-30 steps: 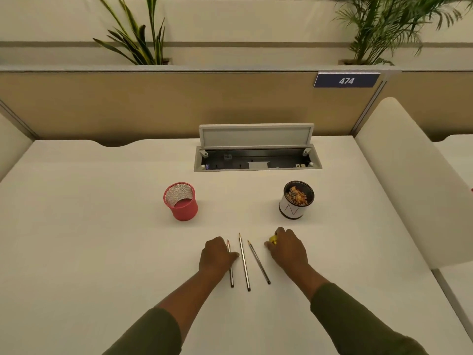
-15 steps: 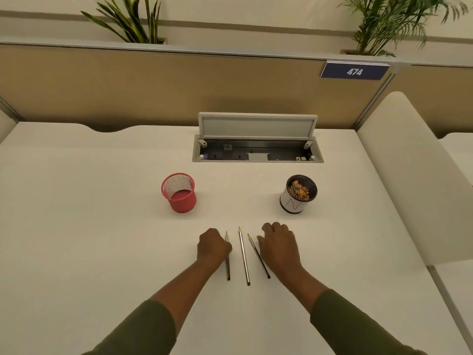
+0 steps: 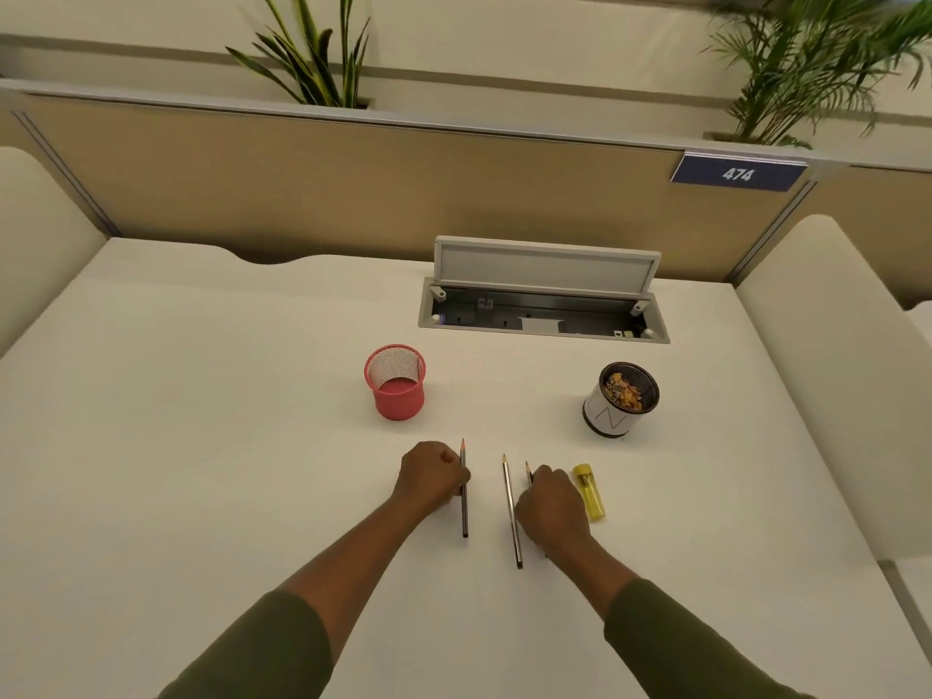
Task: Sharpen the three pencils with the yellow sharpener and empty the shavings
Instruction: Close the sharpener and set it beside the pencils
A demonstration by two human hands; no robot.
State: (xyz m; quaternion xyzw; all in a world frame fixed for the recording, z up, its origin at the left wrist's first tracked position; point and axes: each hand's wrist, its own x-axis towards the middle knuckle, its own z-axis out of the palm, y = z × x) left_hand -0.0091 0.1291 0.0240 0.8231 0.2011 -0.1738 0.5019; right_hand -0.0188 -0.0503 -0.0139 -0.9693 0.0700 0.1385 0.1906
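Picking up first: left hand (image 3: 433, 474) curled on the outer pencil (image 3: 464, 502), right hand (image 3: 549, 502) covers another pencil (image 3: 528, 470) (grip unclear) beside yellow sharpener (image 3: 589, 492); lift w/ tip fwd.

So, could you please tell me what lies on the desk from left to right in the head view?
Pink mesh cup → left hand → left pencil → middle pencil → right hand → yellow sharpener → shavings cup.

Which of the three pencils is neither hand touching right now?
The middle pencil. It lies bare on the desk between the hands. The left hand rests against the left pencil, and the right hand covers most of the right pencil.
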